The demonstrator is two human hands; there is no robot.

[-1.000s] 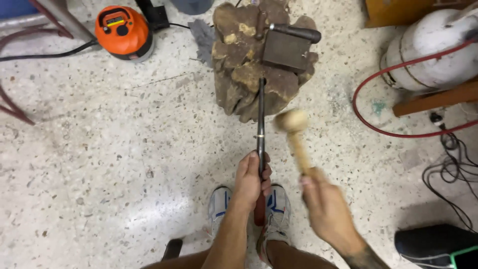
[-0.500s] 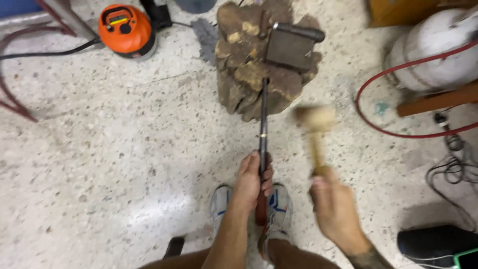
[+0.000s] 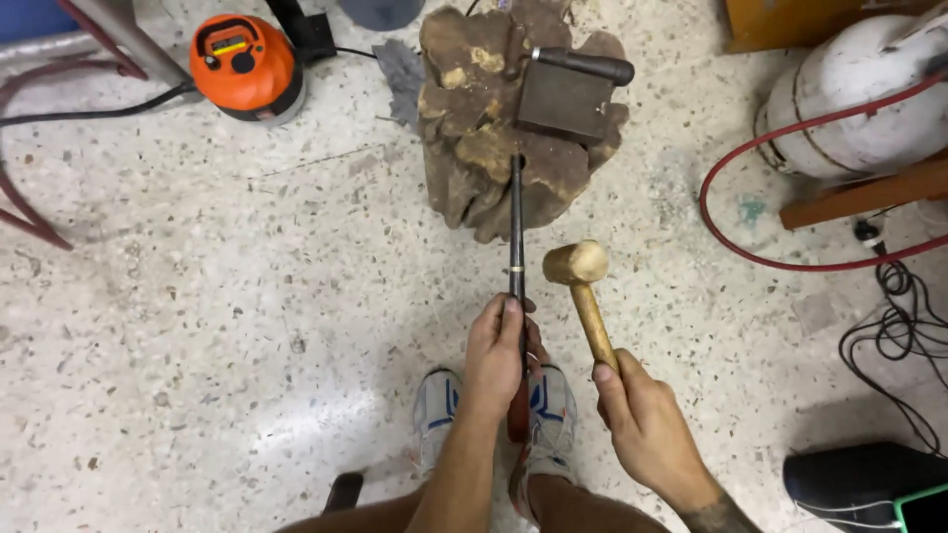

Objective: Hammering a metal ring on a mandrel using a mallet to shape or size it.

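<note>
Chisel (image 3: 515, 227) in left hand (image 3: 499, 350), mallet (image 3: 583, 286) in right hand (image 3: 647, 429)

We find few items of this kind in the head view. At the upper left of the frame, the round orange device (image 3: 244, 67) carries a small rectangular panel (image 3: 228, 45) on its top face, yellow-green within a dark surround; whether it is a label or a display we cannot tell. At the lower right corner, a screen (image 3: 926, 510) shows as a green-lit rectangle with rounded corners, cut off by the frame edge and lying beside a black object (image 3: 851, 481). At the upper right, we note an orange-brown box (image 3: 790, 22), only partly in view, its faces plain. We see no signs or further labels.
</note>
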